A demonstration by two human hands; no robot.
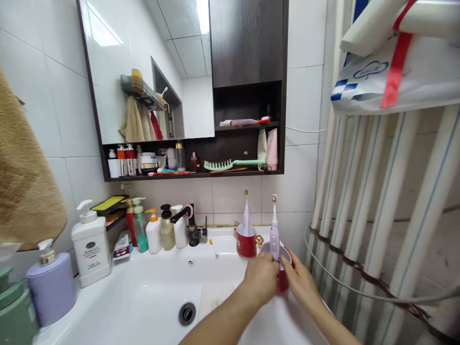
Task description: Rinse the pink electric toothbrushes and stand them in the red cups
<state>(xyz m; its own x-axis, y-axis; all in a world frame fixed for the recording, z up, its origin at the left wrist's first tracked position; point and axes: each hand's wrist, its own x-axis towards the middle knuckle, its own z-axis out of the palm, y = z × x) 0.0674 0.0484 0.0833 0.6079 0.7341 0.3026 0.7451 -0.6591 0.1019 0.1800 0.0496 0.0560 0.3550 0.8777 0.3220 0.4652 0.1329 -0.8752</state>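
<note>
Both my hands are wrapped round a red cup [282, 283] that stands on the right rim of the white sink [161, 287]. My left hand [261, 279] closes on its left side, fingers up at the rim. On the cup's right side is my right hand [302, 283], its fingertips touching the rim. A pink-and-white electric toothbrush [274, 230] stands upright in the cup. Just behind it, a second red mug [246, 243] with a gold handle holds another toothbrush [246, 215].
A black tap [189, 224] and several pump bottles [154, 232] line the back of the sink; larger dispensers [90, 247] stand at the left. The drain [187, 314] lies in the basin. A mirror cabinet shelf [194, 175] hangs above, white radiator pipes [381, 201] rise at the right, and a brown towel [25, 177] hangs at the left.
</note>
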